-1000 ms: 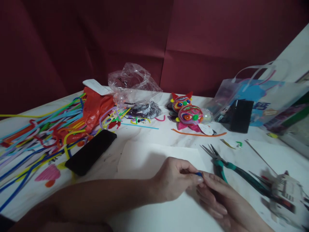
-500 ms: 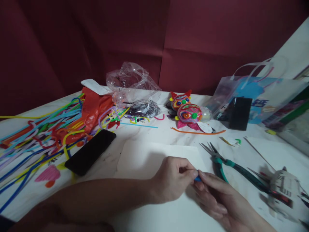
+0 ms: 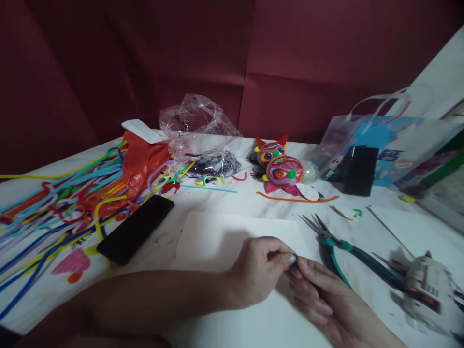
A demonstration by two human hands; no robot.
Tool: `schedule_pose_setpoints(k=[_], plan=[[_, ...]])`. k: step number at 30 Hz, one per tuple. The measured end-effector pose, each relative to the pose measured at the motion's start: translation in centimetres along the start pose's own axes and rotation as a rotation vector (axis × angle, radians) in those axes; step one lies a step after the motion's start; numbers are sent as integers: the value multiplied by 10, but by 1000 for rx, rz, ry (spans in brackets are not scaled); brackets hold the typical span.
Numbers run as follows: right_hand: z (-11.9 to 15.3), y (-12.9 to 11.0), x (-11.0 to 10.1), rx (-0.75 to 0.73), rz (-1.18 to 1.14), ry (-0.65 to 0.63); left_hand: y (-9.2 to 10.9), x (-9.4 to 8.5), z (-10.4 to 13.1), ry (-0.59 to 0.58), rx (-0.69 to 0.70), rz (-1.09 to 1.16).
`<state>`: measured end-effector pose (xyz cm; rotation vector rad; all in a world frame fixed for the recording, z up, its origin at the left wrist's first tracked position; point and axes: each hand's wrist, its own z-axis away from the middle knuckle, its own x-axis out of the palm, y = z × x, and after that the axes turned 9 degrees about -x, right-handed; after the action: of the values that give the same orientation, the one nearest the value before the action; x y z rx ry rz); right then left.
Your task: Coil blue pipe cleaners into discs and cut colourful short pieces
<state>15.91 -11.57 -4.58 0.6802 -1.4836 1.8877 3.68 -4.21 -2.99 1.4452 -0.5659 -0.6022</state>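
Between the fingertips of both hands is a small blue piece (image 3: 295, 262), mostly covered by the fingers. My left hand (image 3: 259, 270) pinches it with thumb and forefinger, the other fingers curled in. From the right, my right hand (image 3: 326, 295) holds its other side between thumb and forefinger, with the remaining fingers loosely bent below. Both hands are over a white sheet of paper (image 3: 206, 237). To their right lie green-handled pliers (image 3: 348, 246) with their jaws apart.
Colourful pipe cleaners (image 3: 72, 193) and a black phone (image 3: 136, 229) lie left. Behind are a clear bag (image 3: 203, 121), two decorated faces (image 3: 284, 171) and an orange strip (image 3: 297, 197). A second phone (image 3: 360, 170), a carrier bag (image 3: 391, 145) and a whitish tool (image 3: 427, 290) are right.
Both hands have shifted very slightly left with the blue piece, which shows less and looks turned between the fingertips.
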Motion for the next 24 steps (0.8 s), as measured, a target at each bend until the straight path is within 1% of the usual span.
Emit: schedule_pose_setpoints(k=[3, 5, 7, 9, 12, 14, 18, 20, 24], plan=[[0, -3, -1, -18, 12, 20, 2, -4, -3, -56, -8, -5], [-1, -5, -2, -33, 42, 27, 5, -7, -5, -46, 32, -80], [-1, -7, -3, -50, 89, 24, 8, -9, -7, -12, 86, -191], [0, -8, -3, -53, 127, 10, 9, -10, -7, -14, 116, -259], [3, -8, -1, -14, 141, -43, 9, -9, -4, -33, 131, -215], [5, -7, 0, -5, 141, -77, 8, -7, -2, -18, 147, -150], [6, -5, 3, -50, 106, -77, 7, -3, -1, 31, 169, -94], [5, -3, 3, -48, 81, -76, 6, -3, -1, 51, 167, -96], [2, -2, 1, -51, 53, -88, 8, -2, -1, 59, 125, -108]])
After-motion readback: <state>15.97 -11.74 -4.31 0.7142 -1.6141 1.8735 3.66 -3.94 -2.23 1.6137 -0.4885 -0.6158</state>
